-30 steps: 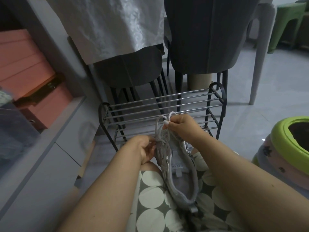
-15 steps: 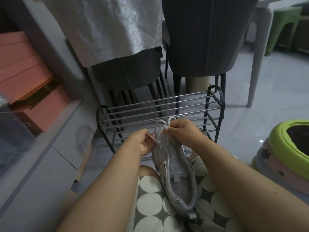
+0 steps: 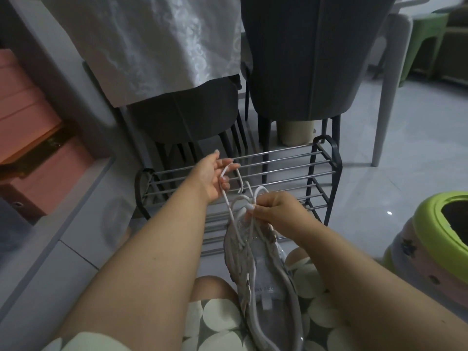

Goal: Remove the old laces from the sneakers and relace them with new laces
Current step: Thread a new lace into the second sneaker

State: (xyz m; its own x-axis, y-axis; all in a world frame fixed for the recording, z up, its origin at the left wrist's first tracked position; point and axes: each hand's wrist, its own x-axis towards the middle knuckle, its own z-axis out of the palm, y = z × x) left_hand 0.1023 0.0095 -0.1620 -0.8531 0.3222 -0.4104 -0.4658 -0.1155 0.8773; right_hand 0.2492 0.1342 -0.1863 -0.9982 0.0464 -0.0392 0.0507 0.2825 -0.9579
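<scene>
Left hand [image 3: 212,177], fingers half spread, draws one lace [image 3: 229,203] up and away, likely to pull it free of the eyelets. Right hand [image 3: 274,211] pinches the other strand near the toe, steadying the single sneaker [image 3: 255,272] lying across the lap; whether it is one lace is unclear.

We sit in a home: behind the shoe rack [image 3: 240,173] stand dining chairs [image 3: 304,59] and a clothed table [image 3: 152,41].

floor [image 3: 417,138]: grey tile | shoe rack [image 3: 321,171]: black metal | light: dim
</scene>
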